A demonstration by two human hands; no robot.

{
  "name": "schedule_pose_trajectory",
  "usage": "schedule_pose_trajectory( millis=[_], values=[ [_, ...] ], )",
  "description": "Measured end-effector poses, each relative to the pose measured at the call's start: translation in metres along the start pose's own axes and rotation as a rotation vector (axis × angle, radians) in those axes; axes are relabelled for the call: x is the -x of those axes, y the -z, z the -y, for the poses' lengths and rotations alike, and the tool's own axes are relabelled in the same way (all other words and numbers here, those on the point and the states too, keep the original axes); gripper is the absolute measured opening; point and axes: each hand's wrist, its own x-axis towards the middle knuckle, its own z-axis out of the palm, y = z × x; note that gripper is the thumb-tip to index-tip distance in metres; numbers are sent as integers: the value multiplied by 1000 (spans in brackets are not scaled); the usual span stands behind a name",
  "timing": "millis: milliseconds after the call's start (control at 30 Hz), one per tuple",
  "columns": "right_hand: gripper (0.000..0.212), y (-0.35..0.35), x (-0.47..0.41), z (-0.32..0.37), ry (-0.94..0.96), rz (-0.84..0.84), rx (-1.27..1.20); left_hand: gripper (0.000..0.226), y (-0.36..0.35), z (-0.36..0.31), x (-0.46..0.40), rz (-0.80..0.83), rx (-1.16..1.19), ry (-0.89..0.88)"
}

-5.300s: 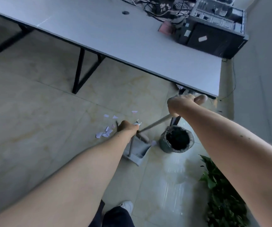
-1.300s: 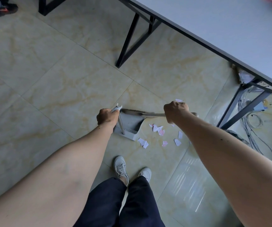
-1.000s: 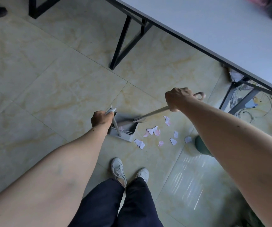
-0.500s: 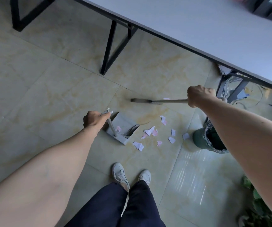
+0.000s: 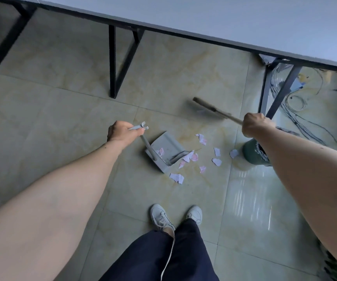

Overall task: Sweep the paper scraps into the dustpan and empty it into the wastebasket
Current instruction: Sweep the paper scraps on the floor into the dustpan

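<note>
While the dustpan [image 5: 164,151] serves as the reference point, the table [image 5: 224,19] is seen beyond it, spanning the top of the view; more of its underside legs is visible than half a second ago. The wastebasket [image 5: 253,155] is located to the right of the dustpan, partly hidden by the right forearm. The broom [image 5: 214,109] is held beyond and to the right of the dustpan, its head blurred; half a second earlier it lay level, and it is now angled. The dustpan rests on the tiles with a few paper scraps [image 5: 194,157] inside, most being scattered just beside its open edge. The left hand [image 5: 122,133] is closed around the dustpan handle. The right hand [image 5: 252,124] is closed around the broom shaft.
</note>
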Motion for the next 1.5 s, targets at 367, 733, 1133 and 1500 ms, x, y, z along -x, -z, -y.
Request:
schedule_pose_trajectory(
  millis=[367, 733, 1133, 1500],
  values=[
    [29, -34, 25, -13, -21, 117, -166, 29, -23, -31, -13, 34, -93, -50],
    [19, -41, 66, 9, 157, 139, -184, 42, -33, -34, -9, 10, -100, -60],
    [6, -4, 103, -32, 105, 6, -102, 47, -25, -22, -4, 24, -78, -45],
    [26, -38, 103, -24, 40, -33, 14, 48, -6, -6, 4, 0, -41, 36]
  ],
)
